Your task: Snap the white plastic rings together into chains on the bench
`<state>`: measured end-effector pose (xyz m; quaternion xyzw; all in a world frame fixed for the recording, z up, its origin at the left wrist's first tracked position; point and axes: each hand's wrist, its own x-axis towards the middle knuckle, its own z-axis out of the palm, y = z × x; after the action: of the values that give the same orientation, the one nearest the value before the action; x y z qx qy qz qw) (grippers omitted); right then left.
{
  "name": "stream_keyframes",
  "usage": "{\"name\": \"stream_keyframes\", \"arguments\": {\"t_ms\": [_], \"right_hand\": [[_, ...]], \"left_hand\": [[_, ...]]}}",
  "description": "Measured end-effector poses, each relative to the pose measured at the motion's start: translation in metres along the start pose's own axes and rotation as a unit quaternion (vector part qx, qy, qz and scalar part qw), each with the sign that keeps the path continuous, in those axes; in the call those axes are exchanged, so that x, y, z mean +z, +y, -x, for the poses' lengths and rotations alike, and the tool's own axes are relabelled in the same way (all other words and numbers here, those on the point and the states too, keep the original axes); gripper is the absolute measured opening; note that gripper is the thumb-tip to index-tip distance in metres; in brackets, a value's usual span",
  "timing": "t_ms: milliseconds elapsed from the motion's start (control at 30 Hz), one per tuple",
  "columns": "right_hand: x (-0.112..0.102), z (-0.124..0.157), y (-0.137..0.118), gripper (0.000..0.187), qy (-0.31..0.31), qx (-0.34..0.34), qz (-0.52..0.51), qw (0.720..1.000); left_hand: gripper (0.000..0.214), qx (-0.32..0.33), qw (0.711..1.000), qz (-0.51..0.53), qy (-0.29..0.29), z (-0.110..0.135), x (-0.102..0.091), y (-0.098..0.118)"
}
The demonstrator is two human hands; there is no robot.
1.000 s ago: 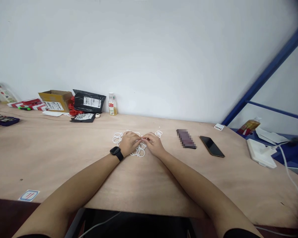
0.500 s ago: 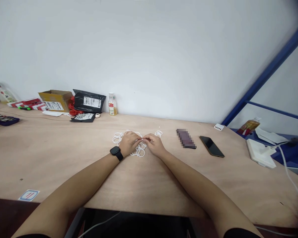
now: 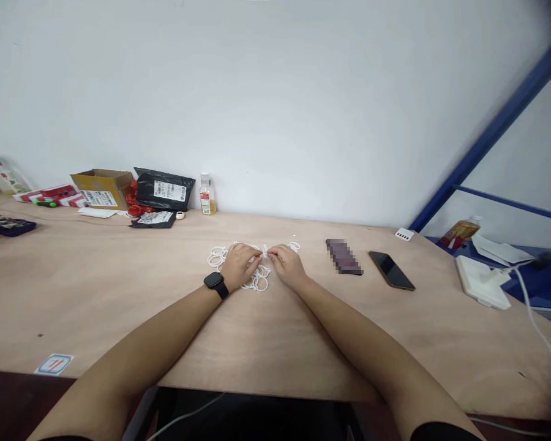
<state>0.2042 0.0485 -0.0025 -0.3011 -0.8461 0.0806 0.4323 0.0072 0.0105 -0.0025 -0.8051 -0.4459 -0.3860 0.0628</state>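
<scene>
A heap of thin white rings [image 3: 257, 280] lies on the wooden table [image 3: 119, 294], a little past its middle. Both my hands rest on the heap, fingertips meeting. My left hand [image 3: 239, 264], with a black watch [image 3: 215, 284] on the wrist, has its fingers curled over the rings. My right hand [image 3: 287, 263] pinches a white ring together with the left fingers. More rings show to the left [image 3: 217, 255] and behind the right hand [image 3: 294, 247].
A dark blurred-out object [image 3: 344, 256] and a black phone [image 3: 391, 271] lie right of my hands. A cardboard box [image 3: 101, 188], a black parcel bag [image 3: 164, 190] and a small bottle [image 3: 206, 195] stand by the wall. A white charger [image 3: 481, 282] with cable lies far right, under a blue frame [image 3: 491, 135].
My hands have stayed on the heap; the fingers shifted slightly and the pinched ring sits a little higher. The view tipped slightly.
</scene>
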Motion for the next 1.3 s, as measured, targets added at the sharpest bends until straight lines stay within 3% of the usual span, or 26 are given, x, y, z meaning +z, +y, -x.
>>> {"name": "stream_keyframes", "arguments": {"t_ms": [167,333,433,567,667,767,1000,1133,1300], "right_hand": [[-0.02,-0.002,0.028,0.025,0.005,0.049,0.189,0.981],[-0.025,-0.003,0.036,0.023,-0.081,0.104,0.286,0.949],[-0.017,-0.002,0.027,0.024,-0.13,0.091,0.262,0.952],[-0.009,0.002,0.017,0.03,-0.207,0.004,0.142,0.968],[-0.009,0.004,0.017,0.027,-0.23,-0.035,0.086,0.969],[-0.011,0.005,0.019,0.019,-0.209,-0.036,0.078,0.974],[-0.005,0.004,0.013,0.01,-0.087,-0.009,0.077,0.993],[-0.002,0.005,0.003,0.014,-0.041,-0.045,0.044,0.997],[0.001,0.005,-0.004,0.02,-0.029,-0.064,0.0,0.998]], "left_hand": [[0.016,-0.006,1.0,-0.003,-0.007,0.001,0.003,-0.003],[0.018,-0.006,1.0,-0.007,-0.013,0.001,0.004,-0.002],[0.017,-0.015,1.0,-0.007,-0.017,0.001,0.005,-0.002],[0.016,-0.029,1.0,-0.005,-0.01,0.001,0.004,-0.004],[0.015,-0.036,0.999,-0.001,-0.006,0.001,0.004,-0.004],[0.015,-0.033,0.999,-0.002,-0.009,0.001,0.004,-0.004],[0.023,-0.001,1.0,-0.02,-0.019,0.001,0.003,-0.001],[0.022,0.013,1.0,-0.019,-0.018,0.0,0.003,-0.002],[0.023,0.041,0.999,0.003,-0.031,0.0,0.003,-0.003]]}}
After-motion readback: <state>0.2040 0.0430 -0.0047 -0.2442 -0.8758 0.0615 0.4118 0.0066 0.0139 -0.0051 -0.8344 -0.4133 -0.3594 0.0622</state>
